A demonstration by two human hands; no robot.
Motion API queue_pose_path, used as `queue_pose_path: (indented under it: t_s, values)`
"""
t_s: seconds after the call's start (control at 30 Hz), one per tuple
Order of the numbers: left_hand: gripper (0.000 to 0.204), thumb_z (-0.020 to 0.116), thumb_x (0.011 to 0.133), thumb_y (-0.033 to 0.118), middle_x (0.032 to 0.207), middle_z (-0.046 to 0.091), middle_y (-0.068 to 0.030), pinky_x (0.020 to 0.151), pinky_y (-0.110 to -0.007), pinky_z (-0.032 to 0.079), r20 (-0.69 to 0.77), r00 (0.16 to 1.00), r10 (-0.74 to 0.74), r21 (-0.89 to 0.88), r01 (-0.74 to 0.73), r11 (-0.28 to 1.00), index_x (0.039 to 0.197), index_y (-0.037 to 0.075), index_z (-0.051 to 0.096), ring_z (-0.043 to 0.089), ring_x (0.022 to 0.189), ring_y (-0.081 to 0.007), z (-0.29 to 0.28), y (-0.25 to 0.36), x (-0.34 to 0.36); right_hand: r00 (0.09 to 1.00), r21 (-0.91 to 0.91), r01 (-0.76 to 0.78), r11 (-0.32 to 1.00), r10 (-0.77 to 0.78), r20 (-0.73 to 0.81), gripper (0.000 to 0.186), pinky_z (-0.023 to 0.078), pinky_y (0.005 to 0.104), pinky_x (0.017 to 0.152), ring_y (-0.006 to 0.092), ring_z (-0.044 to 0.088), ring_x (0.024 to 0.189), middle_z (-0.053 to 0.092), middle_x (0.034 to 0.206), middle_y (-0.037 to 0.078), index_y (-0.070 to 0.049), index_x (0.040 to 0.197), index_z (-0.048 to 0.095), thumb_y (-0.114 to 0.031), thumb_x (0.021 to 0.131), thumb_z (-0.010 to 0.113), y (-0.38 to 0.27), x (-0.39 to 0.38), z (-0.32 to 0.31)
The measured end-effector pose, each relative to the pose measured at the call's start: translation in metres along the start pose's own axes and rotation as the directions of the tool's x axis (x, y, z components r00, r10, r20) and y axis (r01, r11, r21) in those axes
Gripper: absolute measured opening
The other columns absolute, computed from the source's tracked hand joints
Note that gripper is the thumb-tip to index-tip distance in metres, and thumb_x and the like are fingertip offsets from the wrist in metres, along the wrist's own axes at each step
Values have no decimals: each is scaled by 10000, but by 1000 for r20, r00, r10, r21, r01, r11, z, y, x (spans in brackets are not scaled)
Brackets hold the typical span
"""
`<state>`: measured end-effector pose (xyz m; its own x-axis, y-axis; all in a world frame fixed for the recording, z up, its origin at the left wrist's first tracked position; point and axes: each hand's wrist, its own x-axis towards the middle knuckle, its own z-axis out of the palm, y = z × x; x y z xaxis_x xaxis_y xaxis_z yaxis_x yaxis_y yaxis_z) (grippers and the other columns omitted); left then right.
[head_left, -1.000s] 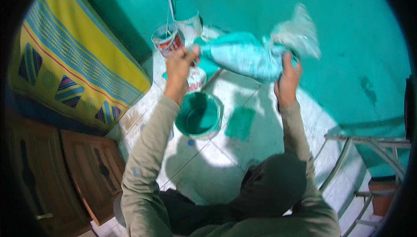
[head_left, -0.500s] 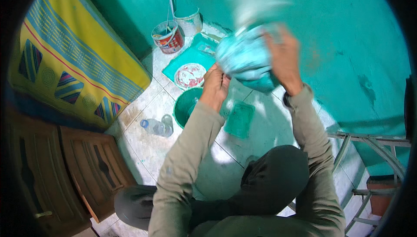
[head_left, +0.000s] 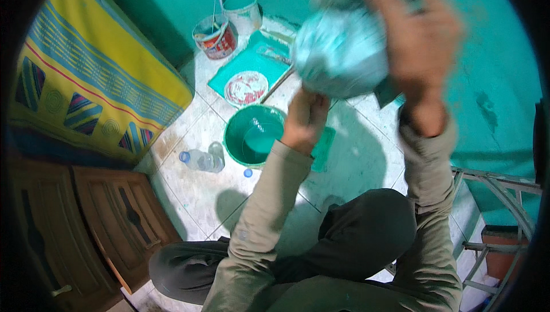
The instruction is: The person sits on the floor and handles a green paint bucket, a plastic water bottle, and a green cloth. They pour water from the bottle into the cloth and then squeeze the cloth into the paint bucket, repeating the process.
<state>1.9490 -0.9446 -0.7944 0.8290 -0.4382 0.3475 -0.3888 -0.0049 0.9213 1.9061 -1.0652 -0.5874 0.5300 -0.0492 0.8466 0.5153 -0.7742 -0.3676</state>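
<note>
Up in front of the wall I hold a pale blue, crumpled bundle point(head_left: 344, 54), blurred; cloth or plastic, I cannot tell. My left hand point(head_left: 307, 118) is closed at its lower edge, thumb and fingers pressed together. At the bundle's right side is my right hand point(head_left: 417, 40), its fingers smeared by motion. Below and left of my left hand, a round green tub point(head_left: 255, 134) with green paint inside stands on the tiles. Partly behind my left wrist lies a flat green piece point(head_left: 323, 150).
A teal paint tray point(head_left: 226, 74) carries a round red-and-white lid point(head_left: 246, 89). Behind stand a red pail point(head_left: 219, 47) and a whitish bucket point(head_left: 245, 19). Left are a plastic bottle point(head_left: 201, 161), blue cap point(head_left: 247, 173), yellow cloth point(head_left: 109, 71) and wooden doors point(head_left: 126, 214); right, a metal ladder point(head_left: 498, 183).
The bundle and both hands have moved right; the right hand has also risen. More of the green tub shows, and the blue cap has come into sight.
</note>
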Motion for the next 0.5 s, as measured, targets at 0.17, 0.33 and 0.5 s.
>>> queue_pose_path:
  t_s: [0.17, 0.33, 0.5]
  values:
    - [143, 510, 890, -10, 909, 617, -64, 714, -323, 501, 250, 764, -594, -958, 286, -35, 997, 37, 593, 598, 831, -196, 39, -82, -42, 901, -157, -11, 988, 77, 427, 309, 480, 469, 803, 385, 600, 935, 634, 1052, 190, -64, 1089, 643, -273, 869, 584, 53, -52, 35]
    - [138, 518, 910, 1, 893, 618, -80, 704, -298, 524, 294, 848, -442, -947, 195, -256, 998, 54, 611, 595, 821, -169, 11, -39, 6, 932, 251, -360, 899, 359, 50, 322, 491, 421, 770, 363, 619, 879, 653, 977, 179, -71, 1091, 648, -287, 852, 625, -18, 11, 2]
    - [236, 535, 917, 20, 1031, 632, -93, 725, -279, 531, 328, 705, -629, -944, 260, -201, 1146, 65, 574, 611, 892, -145, 56, -105, -52, 843, -236, -74, 969, 187, 504, 358, 481, 457, 782, 375, 602, 904, 629, 998, 167, -87, 1097, 657, -357, 877, 574, 49, -69, 44]
